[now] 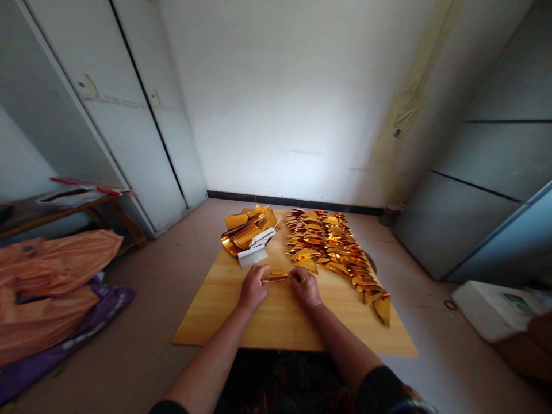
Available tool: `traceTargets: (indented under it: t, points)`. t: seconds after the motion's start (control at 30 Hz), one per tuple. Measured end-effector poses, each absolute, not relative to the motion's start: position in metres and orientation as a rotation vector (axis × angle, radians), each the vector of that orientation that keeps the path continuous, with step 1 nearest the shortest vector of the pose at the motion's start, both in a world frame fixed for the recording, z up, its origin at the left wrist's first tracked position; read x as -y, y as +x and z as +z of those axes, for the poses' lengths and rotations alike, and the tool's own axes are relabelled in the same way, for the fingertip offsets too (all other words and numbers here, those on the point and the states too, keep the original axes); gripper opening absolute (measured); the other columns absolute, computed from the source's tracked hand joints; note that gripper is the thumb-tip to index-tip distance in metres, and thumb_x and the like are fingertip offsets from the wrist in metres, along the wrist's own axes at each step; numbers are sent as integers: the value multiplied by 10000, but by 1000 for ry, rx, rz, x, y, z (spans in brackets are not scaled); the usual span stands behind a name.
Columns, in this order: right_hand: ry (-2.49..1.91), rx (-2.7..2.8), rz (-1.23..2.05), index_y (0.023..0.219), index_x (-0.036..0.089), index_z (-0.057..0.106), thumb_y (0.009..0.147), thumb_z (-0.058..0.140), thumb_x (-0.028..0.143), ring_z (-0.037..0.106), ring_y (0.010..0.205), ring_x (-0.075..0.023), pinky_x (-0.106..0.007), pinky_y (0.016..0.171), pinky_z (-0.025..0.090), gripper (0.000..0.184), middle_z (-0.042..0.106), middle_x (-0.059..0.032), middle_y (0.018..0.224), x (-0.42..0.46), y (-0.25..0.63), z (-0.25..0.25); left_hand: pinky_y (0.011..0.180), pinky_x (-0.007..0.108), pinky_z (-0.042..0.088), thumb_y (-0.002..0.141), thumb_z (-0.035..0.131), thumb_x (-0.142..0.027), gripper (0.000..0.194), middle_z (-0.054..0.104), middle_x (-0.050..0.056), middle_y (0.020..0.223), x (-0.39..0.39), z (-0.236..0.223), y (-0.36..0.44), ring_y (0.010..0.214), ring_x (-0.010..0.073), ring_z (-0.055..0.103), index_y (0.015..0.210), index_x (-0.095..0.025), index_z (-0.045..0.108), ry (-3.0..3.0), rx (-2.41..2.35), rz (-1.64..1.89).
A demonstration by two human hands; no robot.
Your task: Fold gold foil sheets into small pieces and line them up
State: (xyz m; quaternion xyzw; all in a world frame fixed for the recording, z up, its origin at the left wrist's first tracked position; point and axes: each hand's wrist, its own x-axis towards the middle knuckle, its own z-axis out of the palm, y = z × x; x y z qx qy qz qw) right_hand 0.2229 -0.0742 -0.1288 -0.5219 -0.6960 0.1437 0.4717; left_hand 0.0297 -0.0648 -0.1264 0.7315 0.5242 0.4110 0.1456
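Note:
Between my hands, a small piece of folded gold foil paper is held level just over the wooden board. My left hand pinches its left end, and my right hand grips the right end. Beyond my left hand lies a loose heap of gold foil sheets, some curled, with several white-backed sheets at its near side. Rows of folded gold foil pieces cover the right part of the board, the closest reaching near my right hand.
Pale cabinets stand at the left and a grey refrigerator at the right. An orange bag and a purple bag lie on the left. A white box sits on the floor to the right.

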Motion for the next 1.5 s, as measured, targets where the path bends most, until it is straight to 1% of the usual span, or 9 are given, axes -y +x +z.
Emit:
traceTargets:
  t: [0.1, 0.23, 0.37, 0.43, 0.53, 0.73, 1.07, 1.23, 1.5]
  points:
    - [-1272, 1664, 339, 755, 201, 647, 748, 502, 170, 615, 703, -168, -258, 678, 491, 149, 663, -39, 749, 76, 224, -126, 835, 301, 512, 588, 449, 58, 572, 603, 52, 989, 65, -125, 29, 932, 178, 584, 1086, -173, 611, 2090, -1526, 1226]
    - [-1288, 1597, 295, 750, 199, 653, 749, 496, 214, 613, 692, -172, -265, 666, 491, 158, 663, -42, 737, 76, 238, -113, 759, 271, 521, 578, 444, 48, 547, 605, 41, 951, 66, -124, 29, 822, 152, 586, 1048, -166, 625, 2062, -1540, 1250]
    - [-1458, 1492, 261, 744, 196, 665, 739, 512, 262, 611, 683, -174, -260, 649, 473, 167, 678, -39, 751, 68, 275, -89, 764, 271, 520, 575, 431, 37, 530, 604, 30, 937, 68, -122, 29, 774, 138, 577, 1020, -172, 630, 2052, -1561, 1258]
    - [-1600, 1454, 236, 745, 196, 674, 722, 517, 245, 609, 671, -173, -256, 650, 458, 166, 684, -31, 744, 60, 297, -76, 775, 274, 520, 576, 429, 32, 528, 602, 27, 938, 69, -122, 29, 777, 140, 577, 1017, -178, 628, 2041, -1573, 1252]
    - [-1806, 1396, 179, 752, 210, 685, 711, 524, 215, 621, 721, -178, -244, 660, 435, 166, 700, -18, 769, 49, 322, -63, 798, 283, 520, 583, 428, 27, 520, 600, 32, 952, 70, -121, 29, 812, 150, 582, 1018, -179, 626, 2037, -1573, 1233]
    - [-2005, 1401, 173, 813, 238, 710, 730, 568, 199, 615, 737, -164, -208, 600, 381, 169, 715, -9, 822, 33, 324, -59, 829, 300, 515, 594, 427, 18, 506, 599, 40, 973, 72, -120, 29, 860, 164, 584, 1015, -176, 628, 2017, -1576, 1213]
    - [-2162, 1381, 166, 853, 249, 724, 744, 574, 212, 595, 698, -152, -203, 579, 352, 189, 704, -23, 788, 17, 321, -55, 787, 274, 522, 587, 414, 15, 507, 598, 39, 987, 75, -119, 28, 862, 155, 587, 1006, -174, 630, 1979, -1561, 1214]
    - [-2216, 1414, 153, 890, 258, 714, 765, 552, 227, 600, 691, -155, -210, 552, 326, 206, 699, -30, 802, 12, 321, -49, 807, 283, 522, 597, 411, 20, 522, 593, 33, 995, 76, -121, 29, 867, 153, 586, 1025, -190, 625, 1969, -1564, 1215]
    - [-2213, 1510, 66, 904, 260, 707, 788, 561, 234, 595, 699, -151, -215, 586, 338, 189, 684, -36, 804, 9, 319, -51, 820, 279, 514, 587, 406, 33, 533, 588, 31, 985, 77, -119, 29, 861, 144, 577, 1020, -186, 628, 1954, -1548, 1216]
